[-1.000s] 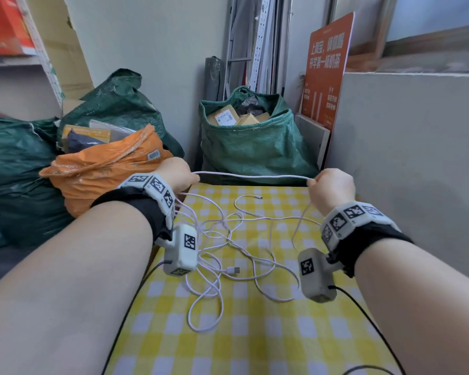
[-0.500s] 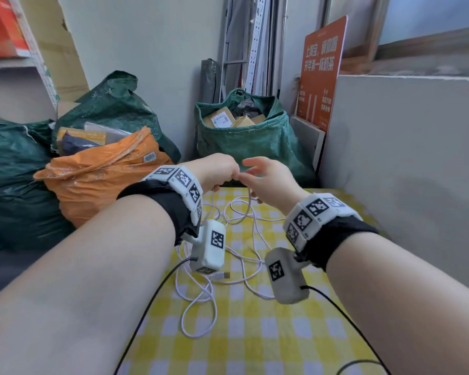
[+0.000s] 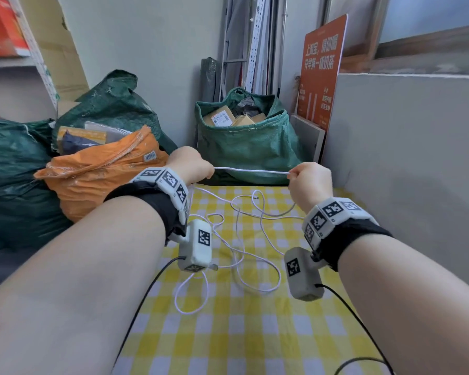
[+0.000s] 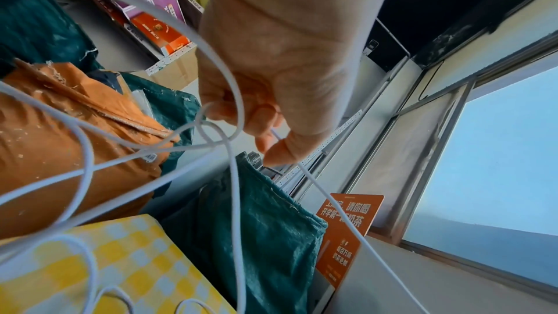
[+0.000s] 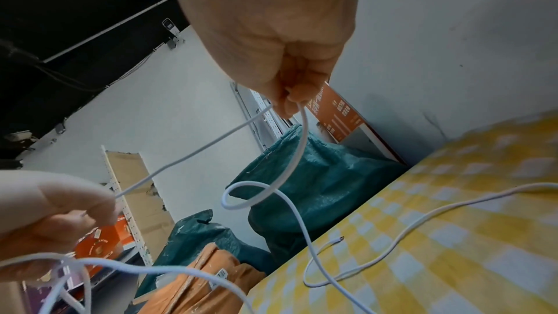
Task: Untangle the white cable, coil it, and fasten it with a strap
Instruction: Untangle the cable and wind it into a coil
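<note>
Above a table spread with a yellow-and-white checked cloth, with a green woven sack of parcels beyond its far edge and an orange sack off its far left corner, a person stretches one run of a white cable level between two raised hands. The taut run lies crosswise, parallel to the cloth's far edge and above it, while the rest of the cable sprawls in loose, overlapping loops on the cloth beneath and behind the wrists. The left hand is clenched round the cable; its wrist view shows the line pinched between thumb and fingers, with several slack loops hanging and crossing just below it, so the gathered turns appear to sit on that side. The right hand pinches the other end of the taut run between thumb and fingertips, and from it the cable drops in a small curl down to the cloth, where a free plug end lies near the cloth's far edge, nearer the right hand than the left. Judged from this, the loose length still to be drawn in runs from the right hand, and no strap can be seen.
</note>
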